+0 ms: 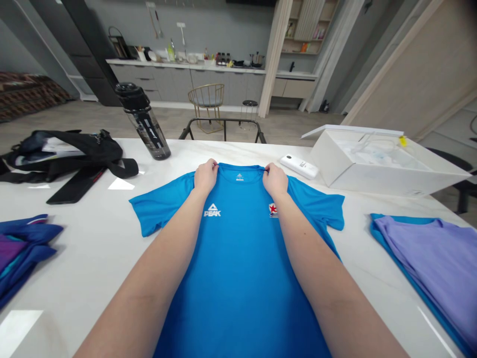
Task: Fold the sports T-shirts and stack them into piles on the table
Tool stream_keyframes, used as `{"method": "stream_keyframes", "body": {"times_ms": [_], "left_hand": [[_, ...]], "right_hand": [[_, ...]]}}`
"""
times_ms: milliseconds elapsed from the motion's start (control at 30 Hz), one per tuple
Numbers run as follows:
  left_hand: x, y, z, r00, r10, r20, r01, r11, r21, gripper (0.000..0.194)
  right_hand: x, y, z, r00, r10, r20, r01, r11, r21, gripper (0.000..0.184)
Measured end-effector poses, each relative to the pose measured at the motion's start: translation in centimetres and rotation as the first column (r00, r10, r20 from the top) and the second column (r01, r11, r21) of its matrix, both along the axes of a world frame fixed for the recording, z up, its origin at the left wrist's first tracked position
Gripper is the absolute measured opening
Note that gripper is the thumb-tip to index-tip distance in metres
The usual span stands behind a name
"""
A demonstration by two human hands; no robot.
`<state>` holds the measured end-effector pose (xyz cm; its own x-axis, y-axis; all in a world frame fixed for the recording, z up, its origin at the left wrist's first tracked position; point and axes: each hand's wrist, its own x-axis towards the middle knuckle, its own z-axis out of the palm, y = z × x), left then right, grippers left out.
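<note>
A bright blue T-shirt (238,258) with a white logo on the chest lies flat, front side up, on the white table (93,248), its collar pointing away from me. My left hand (206,175) is closed in a pinch on the shirt's left shoulder beside the collar. My right hand (275,179) pinches the right shoulder the same way. Both forearms stretch over the shirt's body. The sleeves are spread out to either side.
A dark water bottle (143,121) and a black bag (63,154) sit at the far left. Folded blue and purple clothes (22,253) lie at the left edge, lilac and blue shirts (432,263) at the right. An open white box (376,161) and a white remote (299,166) stand far right.
</note>
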<state>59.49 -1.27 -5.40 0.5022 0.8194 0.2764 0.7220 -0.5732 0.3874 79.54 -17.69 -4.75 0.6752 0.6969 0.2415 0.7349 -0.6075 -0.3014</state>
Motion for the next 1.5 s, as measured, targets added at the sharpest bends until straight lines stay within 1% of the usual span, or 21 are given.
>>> {"method": "stream_keyframes", "body": {"times_ms": [100,167,300,400,500,567,633,733,800,867,967,1067,1133,1200,1267,1333,1400,1433,1500], "left_hand": [[-0.1,-0.3,0.0,0.999,-0.029,-0.018,0.030,0.999,0.032,0.036],[-0.1,-0.7,-0.1,0.997,-0.068,-0.038,0.071,0.996,0.059,0.041],[-0.3,-1.8,-0.4,0.981,-0.162,-0.107,0.173,0.979,0.104,0.042],[-0.5,-2.8,-0.5,0.966,-0.187,-0.177,0.207,0.973,0.103,0.044],[-1.7,-3.6,-0.5,0.950,-0.211,-0.230,0.232,0.970,0.068,0.050],[-3.3,-3.7,-0.4,0.947,-0.216,-0.237,0.228,0.973,0.023,0.054],[-5.6,-3.4,-0.2,0.952,-0.213,-0.221,0.210,0.977,-0.038,0.057],[-9.6,-2.7,0.1,0.968,-0.192,-0.162,0.175,0.978,-0.115,0.058],[-11.9,-2.2,0.2,0.978,-0.160,-0.132,0.142,0.980,-0.137,0.058],[-13.7,-1.9,0.2,0.980,-0.119,-0.161,0.095,0.984,-0.149,0.058],[-15.3,-1.5,-0.1,0.956,-0.091,-0.278,0.057,0.990,-0.130,0.058],[-15.7,-0.8,-0.3,0.931,-0.100,-0.352,0.074,0.993,-0.087,0.061],[-15.7,-0.3,-0.2,0.923,-0.103,-0.370,0.072,0.993,-0.097,0.062],[-15.7,0.0,0.2,0.928,-0.122,-0.351,0.083,0.989,-0.123,0.061],[-15.8,-0.5,0.9,0.948,-0.139,-0.285,0.113,0.988,-0.105,0.061],[-15.7,-2.2,1.7,0.964,-0.162,-0.211,0.161,0.987,-0.022,0.059],[-15.4,-5.1,2.3,0.959,-0.214,-0.186,0.232,0.970,0.079,0.056],[-15.3,-6.9,2.5,0.948,-0.250,-0.196,0.275,0.955,0.113,0.054],[-15.1,-10.4,2.3,0.915,-0.324,-0.242,0.360,0.925,0.122,0.052]], "right_hand": [[-0.3,-0.2,0.1,0.997,0.067,0.034,-0.067,0.998,-0.022,0.040],[-0.6,-0.3,0.0,0.994,0.101,0.043,-0.099,0.994,-0.045,0.044],[-1.2,-0.4,-0.3,0.994,0.107,0.020,-0.106,0.993,-0.053,0.049],[-1.7,-0.5,-0.3,0.993,0.117,0.000,-0.117,0.993,-0.034,0.051],[-2.0,-1.5,0.2,0.993,0.120,0.013,-0.120,0.993,0.000,0.051],[-1.8,-3.1,0.6,0.997,0.073,0.024,-0.073,0.997,0.032,0.053],[-1.3,-5.5,1.0,0.999,-0.028,0.016,0.028,0.999,0.044,0.056],[0.2,-9.8,1.0,0.983,-0.179,-0.043,0.180,0.983,0.016,0.065],[1.5,-12.3,0.9,0.969,-0.221,-0.113,0.222,0.975,-0.007,0.070],[2.8,-14.0,0.6,0.964,-0.206,-0.168,0.201,0.978,-0.047,0.071],[4.4,-15.2,0.0,0.975,-0.133,-0.176,0.108,0.983,-0.146,0.068],[5.7,-15.6,-0.6,0.988,-0.059,-0.139,0.027,0.974,-0.224,0.066],[6.3,-15.7,-0.6,0.992,0.001,-0.123,-0.032,0.968,-0.251,0.065],[6.5,-15.7,-0.2,0.994,0.057,-0.098,-0.081,0.964,-0.254,0.063],[5.8,-15.6,0.6,0.997,0.075,-0.016,-0.077,0.976,-0.203,0.062],[3.6,-15.2,1.3,0.994,0.068,0.087,-0.059,0.993,-0.107,0.062],[0.2,-14.7,1.7,0.988,0.090,0.125,-0.086,0.996,-0.035,0.064],[-1.8,-14.6,1.7,0.987,0.124,0.103,-0.121,0.992,-0.033,0.065],[-5.7,-14.7,1.3,0.985,0.175,0.015,-0.173,0.982,-0.076,0.066]]}}
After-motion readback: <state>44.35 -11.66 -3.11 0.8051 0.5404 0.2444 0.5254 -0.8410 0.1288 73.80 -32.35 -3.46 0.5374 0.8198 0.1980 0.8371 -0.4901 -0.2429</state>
